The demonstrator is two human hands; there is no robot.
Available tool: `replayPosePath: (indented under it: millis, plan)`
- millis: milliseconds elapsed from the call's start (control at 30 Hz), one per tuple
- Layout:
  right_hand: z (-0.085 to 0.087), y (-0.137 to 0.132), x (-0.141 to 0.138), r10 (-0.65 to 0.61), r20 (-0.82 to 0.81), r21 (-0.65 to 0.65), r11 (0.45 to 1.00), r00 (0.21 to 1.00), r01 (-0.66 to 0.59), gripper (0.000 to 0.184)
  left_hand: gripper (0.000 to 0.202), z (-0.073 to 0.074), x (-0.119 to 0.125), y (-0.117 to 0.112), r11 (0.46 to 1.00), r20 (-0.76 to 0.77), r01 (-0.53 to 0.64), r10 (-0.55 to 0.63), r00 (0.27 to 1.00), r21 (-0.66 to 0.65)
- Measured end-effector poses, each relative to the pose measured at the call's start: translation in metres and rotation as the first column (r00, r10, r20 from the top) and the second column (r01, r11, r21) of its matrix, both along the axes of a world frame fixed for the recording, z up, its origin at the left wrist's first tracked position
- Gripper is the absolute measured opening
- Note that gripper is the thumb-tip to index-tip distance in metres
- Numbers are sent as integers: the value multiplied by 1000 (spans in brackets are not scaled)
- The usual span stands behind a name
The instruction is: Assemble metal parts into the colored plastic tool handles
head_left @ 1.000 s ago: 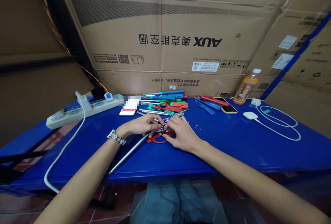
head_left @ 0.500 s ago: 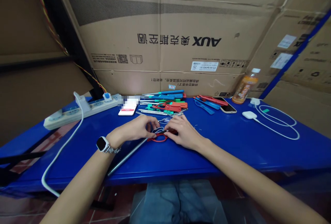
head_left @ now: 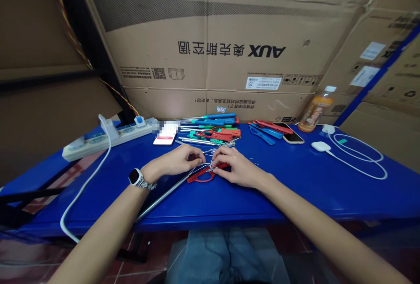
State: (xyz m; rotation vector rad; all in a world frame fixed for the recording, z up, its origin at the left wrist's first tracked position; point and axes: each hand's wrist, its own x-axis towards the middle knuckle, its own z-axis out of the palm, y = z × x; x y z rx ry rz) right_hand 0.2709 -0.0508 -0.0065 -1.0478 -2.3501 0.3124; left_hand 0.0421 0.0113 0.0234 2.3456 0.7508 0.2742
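Note:
A red plastic casing with a loop-shaped opening, like the shell of a long-necked lighter, lies on the blue table. Thin white wires run over it, and a long metal tube extends from its left end towards the table's front edge. My left hand is closed just behind and left of the casing, thumb and fingertips together at the wires; what it pinches is too small to tell. My right hand pinches a small light-coloured part over the casing and covers the casing's right end.
Behind my hands lie several blue, red and green lighter-like pieces and metal tubes. A phone and power strip are left; more coloured handles, another phone, a bottle and a white charger cable right.
My fingers have drawn slightly away from the casing's middle, so more of the red casing shows. The dark piece seen between my hands no longer shows. The view has shifted slightly.

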Motion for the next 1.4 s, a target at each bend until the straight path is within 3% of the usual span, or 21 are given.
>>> replayPosePath:
  millis: [400, 700, 900, 1167, 1400]
  plan:
    - [4, -2, 3, 8, 0, -26, 1000, 1000, -8, 9, 22, -4, -2, 1, 995, 6, -2, 2, 1000, -104]
    - [9, 3, 10, 24, 80, -31, 999, 996, -22, 10, 50, -8, 4, -9, 981, -61, -27, 40, 997, 194]
    - [3, 6, 15, 14, 73, -47, 999, 997, -11, 12, 35, -10, 3, -3, 983, -114, -13, 34, 993, 184]
    - [-1, 9, 12, -42, 22, -62, 997, 999, 44, 12, 17, -4, 8, -10, 912, 26, 61, -78, 997, 406]
    - [-11, 8, 11, -64, -10, -1, 998, 998, 64, 12, 16, -12, 17, -13, 881, -48, 114, -103, 994, 460]
